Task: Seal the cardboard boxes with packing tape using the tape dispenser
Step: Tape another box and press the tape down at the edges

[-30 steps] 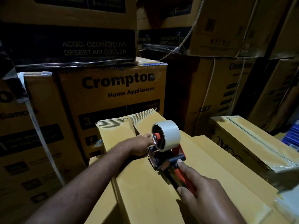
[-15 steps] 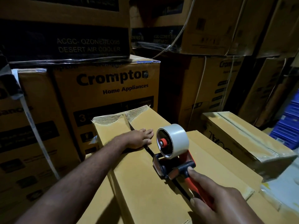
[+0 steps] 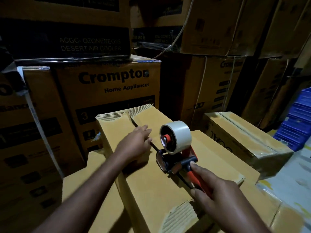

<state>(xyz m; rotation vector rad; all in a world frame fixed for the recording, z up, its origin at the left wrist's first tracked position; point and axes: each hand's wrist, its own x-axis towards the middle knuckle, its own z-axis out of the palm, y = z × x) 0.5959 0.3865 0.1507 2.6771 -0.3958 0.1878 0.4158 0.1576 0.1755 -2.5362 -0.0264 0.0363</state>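
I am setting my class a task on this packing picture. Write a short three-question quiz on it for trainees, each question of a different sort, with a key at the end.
1. True or false: the right hand holds the tape dispenser by its red handle.
2. Where does the left hand rest? A) on the tape dispenser B) on top of the box, at its middle seam C) on the right hand
3. Fill in: the big carton behind the box reads "____ Home Appliances".
Key: 1 true; 2 B; 3 Crompton.
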